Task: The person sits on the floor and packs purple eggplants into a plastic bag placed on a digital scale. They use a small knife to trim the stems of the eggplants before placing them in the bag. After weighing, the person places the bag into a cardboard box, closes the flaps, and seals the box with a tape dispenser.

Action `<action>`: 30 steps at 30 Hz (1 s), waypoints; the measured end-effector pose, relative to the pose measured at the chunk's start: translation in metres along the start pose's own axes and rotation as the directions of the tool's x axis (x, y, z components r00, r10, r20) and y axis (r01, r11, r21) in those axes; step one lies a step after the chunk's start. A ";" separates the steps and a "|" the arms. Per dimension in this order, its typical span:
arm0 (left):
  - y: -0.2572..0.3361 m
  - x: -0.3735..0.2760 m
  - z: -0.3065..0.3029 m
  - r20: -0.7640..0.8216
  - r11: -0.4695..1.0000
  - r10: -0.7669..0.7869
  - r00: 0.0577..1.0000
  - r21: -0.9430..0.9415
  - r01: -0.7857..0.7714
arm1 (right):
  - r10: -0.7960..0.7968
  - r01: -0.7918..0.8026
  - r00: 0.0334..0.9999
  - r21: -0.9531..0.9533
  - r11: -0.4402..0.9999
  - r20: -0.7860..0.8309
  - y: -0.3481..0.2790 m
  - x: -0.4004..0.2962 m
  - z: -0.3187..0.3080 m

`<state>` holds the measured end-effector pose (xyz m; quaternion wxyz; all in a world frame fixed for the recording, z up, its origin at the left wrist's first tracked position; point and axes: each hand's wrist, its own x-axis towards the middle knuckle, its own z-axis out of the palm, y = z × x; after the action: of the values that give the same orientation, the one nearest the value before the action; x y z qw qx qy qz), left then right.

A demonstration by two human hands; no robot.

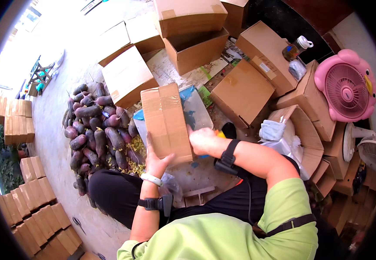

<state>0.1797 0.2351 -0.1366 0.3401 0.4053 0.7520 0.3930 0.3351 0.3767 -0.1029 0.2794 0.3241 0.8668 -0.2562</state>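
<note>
A closed cardboard box (167, 125) with clear tape along its top lies before me, above a translucent plastic lid or tray (202, 110) with blue patches. My left hand (157, 159) holds the box by its near left corner, fingers along the side and thumb over the near edge. Curled against the right side of the box is my right hand (204, 141); its fingertips are hidden. A bit of something yellow (221, 134) shows just behind that hand, and I cannot tell whether the hand grips it.
Dark purple-skinned root vegetables (100, 136) are heaped on the left. Larger cartons (243, 92) stand ahead and right, one bearing a drink bottle (297, 48). A pink fan (347, 94) is at far right. Small boxes (38, 227) are stacked at lower left.
</note>
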 end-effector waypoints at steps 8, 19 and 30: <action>-0.004 -0.004 0.002 0.031 0.959 -0.099 0.995 -0.263 0.104 | -0.072 0.094 0.927 -0.041 0.995 0.368 -0.004 0.014 0.049; 0.016 -0.029 -0.011 0.278 0.661 -0.538 0.796 -0.447 0.603 | 0.045 -0.021 0.989 -0.164 0.986 0.144 0.019 0.072 -0.026; 0.017 -0.049 -0.013 0.632 0.277 -0.407 0.659 -0.602 0.749 | -0.113 -0.018 0.893 -0.286 0.958 -0.435 0.041 0.084 -0.116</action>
<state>0.1960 0.1942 -0.1059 0.7382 -0.0535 0.4888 0.4618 0.2738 0.5115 -0.0859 0.1095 0.3094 0.9430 -0.0554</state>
